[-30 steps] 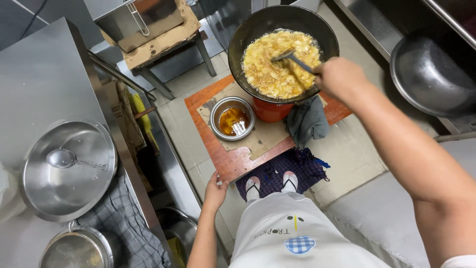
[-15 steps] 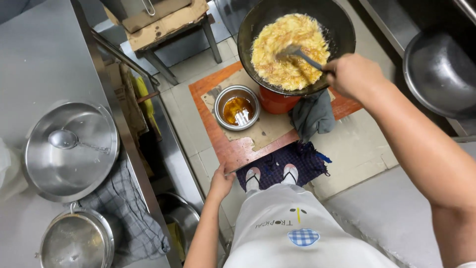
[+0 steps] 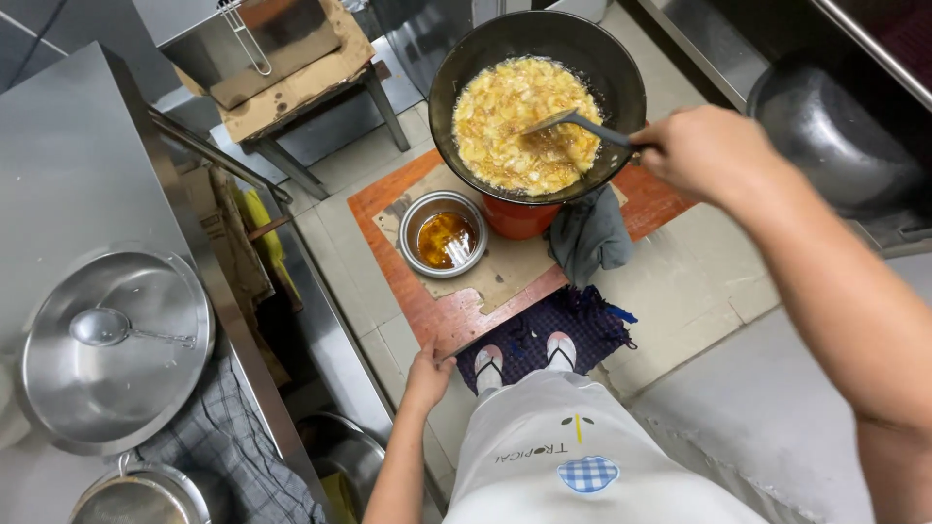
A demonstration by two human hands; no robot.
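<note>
right hand point(image 3: 714, 155) grips ladle point(image 3: 573, 124) | wok point(image 3: 537, 97): yellow frying pieces (bubbling) | bowl point(image 3: 445, 234): amber oil | left hand point(image 3: 429, 374) hangs loose

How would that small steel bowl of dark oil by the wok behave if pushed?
The steel bowl would probably slide rather than tip, since it sits low and wide on the flat cardboard. Its liquid would likely slosh toward the rim. The metal may be greasy and slippery.

Upper left of the frame, flattened brown cardboard point(image 3: 291, 82) lies stained over a stool. Bottom centre, a white apron point(image 3: 573, 466) shows a small blue-and-white checked patch point(image 3: 587, 474) under dark lettering. No screens, no signs.
</note>
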